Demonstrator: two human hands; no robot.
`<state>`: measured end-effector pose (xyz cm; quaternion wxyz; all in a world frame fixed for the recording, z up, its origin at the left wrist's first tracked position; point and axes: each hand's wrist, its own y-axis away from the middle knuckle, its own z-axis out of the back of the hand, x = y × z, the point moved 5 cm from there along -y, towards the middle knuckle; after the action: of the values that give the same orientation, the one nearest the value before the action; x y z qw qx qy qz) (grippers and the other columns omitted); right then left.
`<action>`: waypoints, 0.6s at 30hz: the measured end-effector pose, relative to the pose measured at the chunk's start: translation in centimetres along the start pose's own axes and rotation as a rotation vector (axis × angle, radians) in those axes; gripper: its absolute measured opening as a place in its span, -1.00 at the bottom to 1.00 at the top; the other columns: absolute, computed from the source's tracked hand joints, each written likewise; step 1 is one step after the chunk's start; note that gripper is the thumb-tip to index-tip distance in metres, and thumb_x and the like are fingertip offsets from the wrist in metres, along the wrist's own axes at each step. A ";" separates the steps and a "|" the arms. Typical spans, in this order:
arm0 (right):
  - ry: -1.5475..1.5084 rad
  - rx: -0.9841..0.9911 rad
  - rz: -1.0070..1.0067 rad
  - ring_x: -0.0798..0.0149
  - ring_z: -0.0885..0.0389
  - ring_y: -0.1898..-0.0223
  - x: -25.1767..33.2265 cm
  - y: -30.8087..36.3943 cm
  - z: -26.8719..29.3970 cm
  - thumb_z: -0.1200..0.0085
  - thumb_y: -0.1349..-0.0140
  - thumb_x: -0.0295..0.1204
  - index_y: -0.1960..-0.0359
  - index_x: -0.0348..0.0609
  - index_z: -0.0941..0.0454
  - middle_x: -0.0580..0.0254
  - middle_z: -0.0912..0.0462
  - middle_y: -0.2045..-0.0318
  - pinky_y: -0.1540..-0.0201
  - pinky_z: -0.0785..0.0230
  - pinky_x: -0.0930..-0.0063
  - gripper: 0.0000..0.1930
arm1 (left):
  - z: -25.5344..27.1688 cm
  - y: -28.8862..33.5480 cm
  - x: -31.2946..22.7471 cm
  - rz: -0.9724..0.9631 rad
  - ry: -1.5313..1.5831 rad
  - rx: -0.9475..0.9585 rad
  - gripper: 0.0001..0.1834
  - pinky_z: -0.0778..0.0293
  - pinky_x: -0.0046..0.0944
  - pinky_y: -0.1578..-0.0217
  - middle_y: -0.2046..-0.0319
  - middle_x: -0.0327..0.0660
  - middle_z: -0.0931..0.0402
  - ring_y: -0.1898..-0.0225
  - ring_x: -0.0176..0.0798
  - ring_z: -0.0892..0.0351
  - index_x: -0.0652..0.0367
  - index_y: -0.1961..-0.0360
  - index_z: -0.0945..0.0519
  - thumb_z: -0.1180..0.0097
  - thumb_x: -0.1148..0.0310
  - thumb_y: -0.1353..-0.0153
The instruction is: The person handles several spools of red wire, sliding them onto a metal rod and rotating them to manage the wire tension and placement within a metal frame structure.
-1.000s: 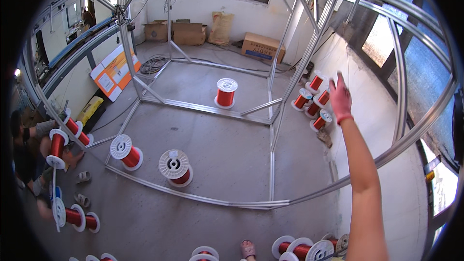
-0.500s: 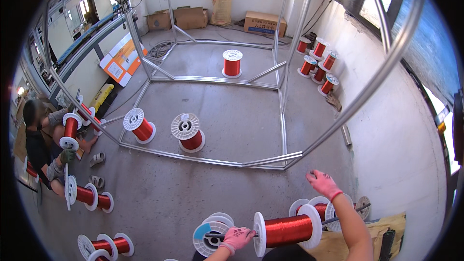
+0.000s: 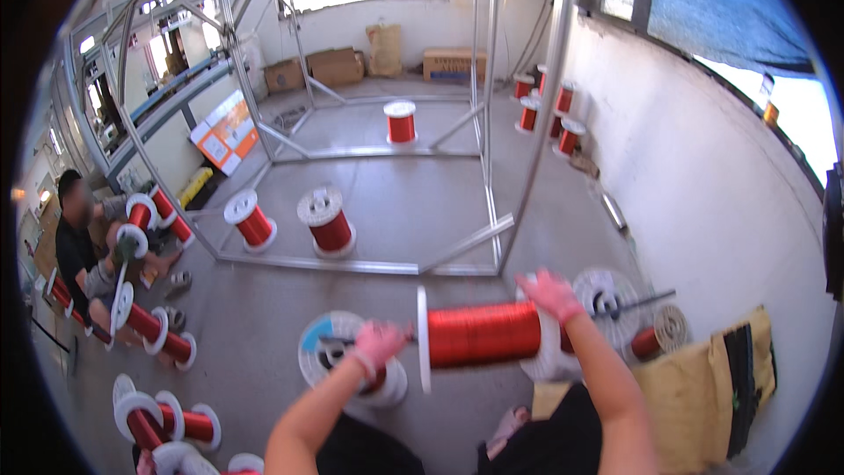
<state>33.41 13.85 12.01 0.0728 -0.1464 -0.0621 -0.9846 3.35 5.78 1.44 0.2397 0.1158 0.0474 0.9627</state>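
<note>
A large spool of red wire (image 3: 482, 334) with white flanges lies sideways in front of me, and a dark rod (image 3: 652, 297) sticks out past both ends of it. My left hand (image 3: 381, 343), in a pink glove, is closed round the rod at the spool's left end. My right hand (image 3: 552, 295), also pink-gloved, grips the top of the right flange; its fingertips are slightly blurred. Below my left hand stands another spool with a blue patch on its white flange (image 3: 315, 334). Beside my right forearm are a white flange (image 3: 607, 286) and a smaller red spool (image 3: 646, 343).
A metal frame (image 3: 352, 267) stands ahead, with red spools (image 3: 331, 230) upright inside it. More spools (image 3: 563, 114) stand along the right wall. At left a co-worker (image 3: 79, 237) sits handling spools on a rod. Yellowish cardboard (image 3: 686, 391) lies at my right; several spools (image 3: 167, 422) are at lower left.
My right hand has come down and left from open air onto the spool's right flange. The spool and rod have risen in the picture, and the view has shifted.
</note>
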 end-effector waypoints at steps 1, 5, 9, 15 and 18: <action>-0.093 -0.043 -0.121 -0.14 -0.48 0.08 -0.5 -0.2 -0.3 0.21 -0.14 0.07 0.20 -0.20 -0.55 -0.19 -0.54 0.17 0.00 -0.31 0.16 -0.44 | 0.0 -0.4 0.4 0.114 0.183 -0.006 -0.74 -0.47 -0.15 0.44 0.42 -0.13 -0.60 0.38 -0.06 -0.62 0.00 0.18 -0.48 0.26 0.23 -0.27; -0.222 -0.200 -0.275 -0.11 -0.52 0.13 -2.0 1.0 -1.5 0.15 -0.13 0.02 0.32 -0.28 -0.60 -0.16 -0.57 0.24 0.03 -0.34 0.18 -0.47 | 0.6 0.1 -0.2 0.242 0.193 0.082 -0.63 -0.39 -0.06 0.16 0.26 -0.13 -0.58 0.21 -0.05 -0.57 -0.04 0.16 -0.49 0.39 0.12 -0.30; -0.305 -0.571 -0.185 -0.12 -0.55 0.24 -2.0 4.9 -2.7 0.13 -0.19 -0.08 0.33 -0.24 -0.49 -0.09 -0.60 0.37 0.13 -0.36 0.08 -0.59 | 1.6 0.5 -0.4 0.333 0.206 0.113 -0.55 -0.32 -0.08 0.00 0.08 -0.08 -0.50 0.00 -0.06 -0.46 -0.10 -0.07 -0.38 0.42 0.04 -0.28; -0.292 -0.425 -0.244 -0.12 -0.54 0.24 -5.8 17.7 -18.6 0.15 -0.25 -0.16 0.13 -0.22 -0.37 -0.14 -0.56 0.34 0.19 -0.37 0.12 -0.64 | 0.0 -0.2 0.6 0.367 0.182 0.084 -0.46 -0.39 -0.05 0.10 0.22 -0.06 -0.57 0.13 0.00 -0.53 0.06 0.18 -0.54 0.44 -0.03 -0.25; 0.082 -0.253 -0.318 -0.07 -0.56 0.23 -10.1 20.2 -27.0 0.13 -0.23 -0.15 0.17 -0.21 -0.33 -0.11 -0.58 0.34 0.15 -0.38 0.12 -0.65 | 0.1 -0.7 0.6 0.261 0.172 -0.061 -0.51 -0.42 -0.04 0.14 0.24 -0.08 -0.58 0.16 -0.03 -0.55 0.01 0.11 -0.50 0.42 0.00 -0.26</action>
<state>38.64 -8.65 -14.61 -0.1001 -0.1027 0.0425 -0.9887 3.18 6.68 1.53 0.1109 0.0310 0.0232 0.9931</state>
